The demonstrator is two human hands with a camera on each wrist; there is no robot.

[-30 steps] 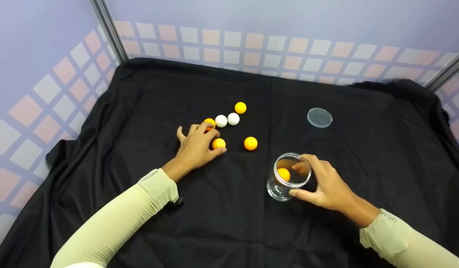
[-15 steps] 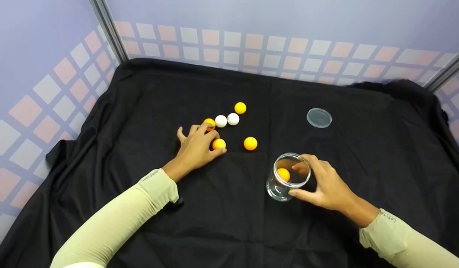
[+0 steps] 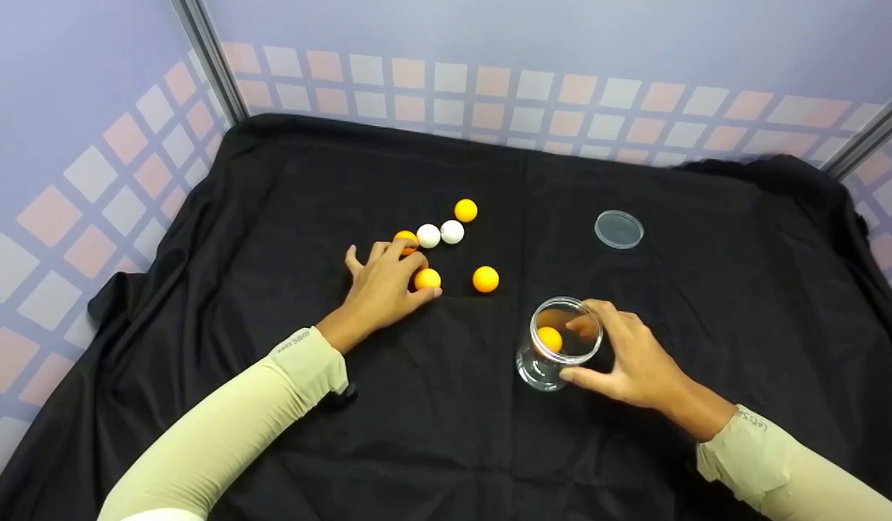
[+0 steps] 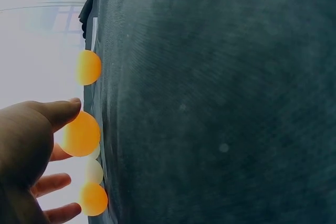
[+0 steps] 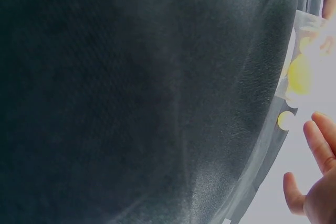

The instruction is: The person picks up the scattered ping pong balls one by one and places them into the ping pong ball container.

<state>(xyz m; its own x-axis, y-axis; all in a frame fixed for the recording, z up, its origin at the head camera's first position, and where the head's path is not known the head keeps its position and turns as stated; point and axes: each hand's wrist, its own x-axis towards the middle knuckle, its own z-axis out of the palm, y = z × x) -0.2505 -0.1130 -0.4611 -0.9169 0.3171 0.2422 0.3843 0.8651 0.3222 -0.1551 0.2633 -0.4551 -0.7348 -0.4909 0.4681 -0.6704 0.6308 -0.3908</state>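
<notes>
In the head view, the left hand (image 3: 382, 287) pinches a plain orange ball (image 3: 429, 279) between thumb and fingers, at that hand's three o'clock; two plain white balls (image 3: 429, 236) lie near its one to two o'clock. The right hand (image 3: 631, 365) curls round a clear, cylindrical jar (image 3: 559, 358) at its nine o'clock, with a second orange ball (image 3: 549, 339) inside. Creased black cloth (image 3: 417, 412) spreads beneath; lilac panels (image 3: 532, 32) with pink and white squares stand at twelve.

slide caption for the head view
Over black cloth, left hand around an orange ball, right hand holding an open clear jar.
</notes>
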